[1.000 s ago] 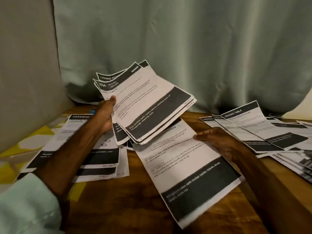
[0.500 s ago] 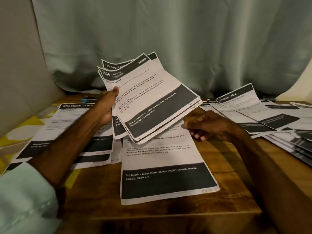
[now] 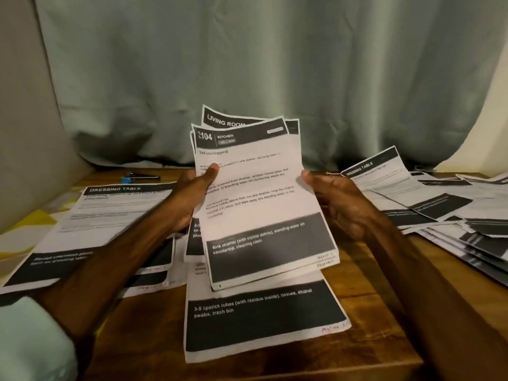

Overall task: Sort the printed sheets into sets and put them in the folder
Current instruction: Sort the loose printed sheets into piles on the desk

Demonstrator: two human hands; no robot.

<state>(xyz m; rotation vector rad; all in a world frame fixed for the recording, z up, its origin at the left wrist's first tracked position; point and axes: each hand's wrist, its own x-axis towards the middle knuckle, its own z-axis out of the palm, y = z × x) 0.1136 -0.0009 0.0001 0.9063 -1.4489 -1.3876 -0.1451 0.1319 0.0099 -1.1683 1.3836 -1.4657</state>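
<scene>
Plainly, the left hand grips a stack of sheets above the table, thumb pressed on the top page. Opposite, the right hand touches the stack's right edge, fingers loosely curved; whether it grips is unclear. One sheet lies flat below the stack, between the left pile and the right pile.

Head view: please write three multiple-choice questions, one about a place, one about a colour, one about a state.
1. Where does the lipstick-tubes sheet lie? A in a folder; B flat on the wooden table; C on the floor.
2. What colour is the curtain? A red; B black; C pale grey-green.
3. How is the Kitchen stack? A lifted, gripped by the left hand; B flat on the table; C folded in half.
Answers: 1 B, wood shows around it; 2 C, it fills the background; 3 A, the thumb presses its top sheet.
</scene>
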